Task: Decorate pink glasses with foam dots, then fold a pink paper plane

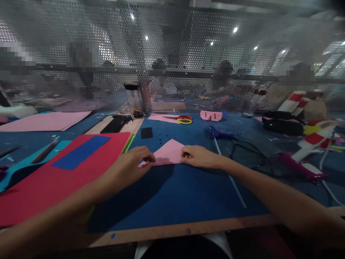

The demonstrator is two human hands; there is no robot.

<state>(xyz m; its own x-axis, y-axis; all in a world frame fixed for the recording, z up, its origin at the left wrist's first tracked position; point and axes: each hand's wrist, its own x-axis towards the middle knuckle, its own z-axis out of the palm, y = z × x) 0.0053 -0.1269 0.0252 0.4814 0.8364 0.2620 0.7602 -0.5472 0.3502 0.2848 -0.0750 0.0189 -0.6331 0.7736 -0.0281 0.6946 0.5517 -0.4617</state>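
Note:
A piece of pink paper (170, 153) with a pointed top lies on the blue work surface in front of me, its lower edge towards me. My left hand (137, 159) is at its left corner, fingers curled and thumb against the paper. At the right edge, my right hand (198, 156) has its fingers closed on the paper. Just beyond the paper are a small black square (147, 132) and several tiny black dots. Further back lie red-and-yellow scissors (184, 119) on another pink piece, and a pink cutout with black dots (211, 115).
Red sheets (88, 180) with a blue strip (81, 153) on top lie at left, near a black phone (114, 124). To the right are a blue glue gun (219, 133) with its cord and a pale stick (230, 176). A perforated metal screen (178, 46) rises behind.

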